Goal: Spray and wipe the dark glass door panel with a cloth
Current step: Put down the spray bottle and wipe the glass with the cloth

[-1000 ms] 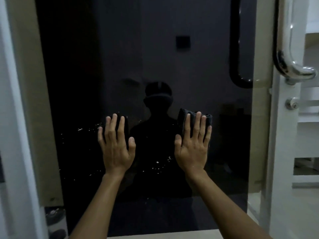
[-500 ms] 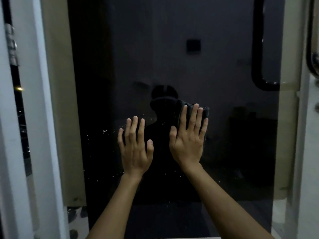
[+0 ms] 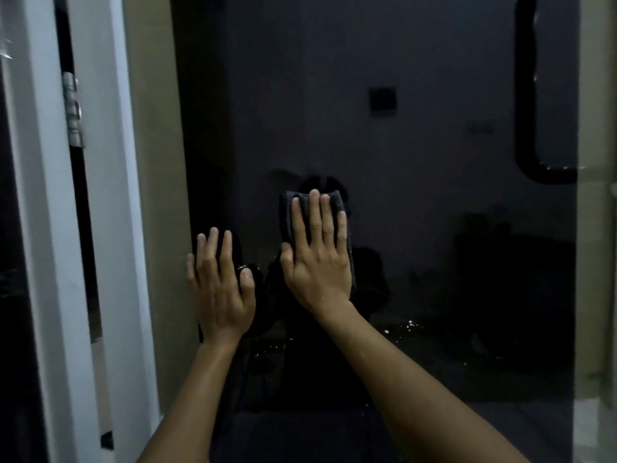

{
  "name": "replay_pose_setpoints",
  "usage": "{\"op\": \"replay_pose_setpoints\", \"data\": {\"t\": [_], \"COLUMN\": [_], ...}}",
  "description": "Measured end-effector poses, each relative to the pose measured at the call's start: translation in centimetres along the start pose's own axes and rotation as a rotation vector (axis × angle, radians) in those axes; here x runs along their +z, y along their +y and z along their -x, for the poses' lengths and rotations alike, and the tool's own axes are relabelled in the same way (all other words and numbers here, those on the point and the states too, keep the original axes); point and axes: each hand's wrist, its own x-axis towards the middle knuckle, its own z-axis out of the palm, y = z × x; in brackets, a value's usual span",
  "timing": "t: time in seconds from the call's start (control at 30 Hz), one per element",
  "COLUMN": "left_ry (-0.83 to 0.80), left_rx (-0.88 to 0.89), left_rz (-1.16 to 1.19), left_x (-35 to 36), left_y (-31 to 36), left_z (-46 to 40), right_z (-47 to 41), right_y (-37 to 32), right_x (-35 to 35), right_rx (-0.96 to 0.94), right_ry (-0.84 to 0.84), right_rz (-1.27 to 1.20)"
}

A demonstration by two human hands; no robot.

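Observation:
The dark glass door panel (image 3: pixel 417 228) fills the middle of the view and mirrors the room. My right hand (image 3: pixel 317 259) lies flat on a folded dark grey cloth (image 3: pixel 337 199), pressing it against the glass near the centre. My left hand (image 3: pixel 220 289) rests flat on the glass to the left and slightly lower, fingers spread, holding nothing. Small water droplets (image 3: pixel 400 325) speckle the glass below and right of my right hand. No spray bottle is in view.
A white door frame (image 3: pixel 43 262) with a metal hinge (image 3: pixel 73 108) stands at the left, beside a tan strip (image 3: pixel 150 195). A curved black handle (image 3: pixel 534 155) shows at the upper right. Another tan strip (image 3: pixel 594 262) borders the glass on the right.
My right hand has slid the cloth to the left and slightly up across the glass. The view has shifted left, so the metal handle at the right is gone and the hinge now shows.

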Motion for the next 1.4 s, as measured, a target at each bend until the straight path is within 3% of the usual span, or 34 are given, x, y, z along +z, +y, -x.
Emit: {"op": "replay_pose_setpoints", "data": {"t": [0.43,0.8,0.93,1.07,1.23,1.4], "left_ry": [-0.086,-0.104,-0.148,-0.235,-0.284,-0.281], "left_rx": [0.120,0.023,0.044,0.100,0.106,0.106], "left_rz": [0.040,0.037,0.163,0.139,0.088,0.056], "left_x": [-2.1,-5.4,-6.2,-7.0,-7.4,-6.9], "left_y": [-3.9,-10.7,-11.1,-11.9,-11.9,-10.5], "left_z": [-0.6,-0.9,-0.9,-0.9,-0.5,0.9], "right_z": [1.3,1.4,1.5,2.6,3.5,8.7], "right_y": [-6.4,-13.5,-17.5,-20.7,-21.2,-21.2], "right_x": [1.8,3.5,4.7,6.0,5.8,5.9], "right_rx": [-0.021,-0.056,-0.150,-0.220,-0.218,-0.264], "right_ry": [-0.010,-0.009,-0.046,-0.059,-0.060,-0.167], "right_rz": [-0.021,-0.083,-0.056,0.018,0.042,0.001]}}
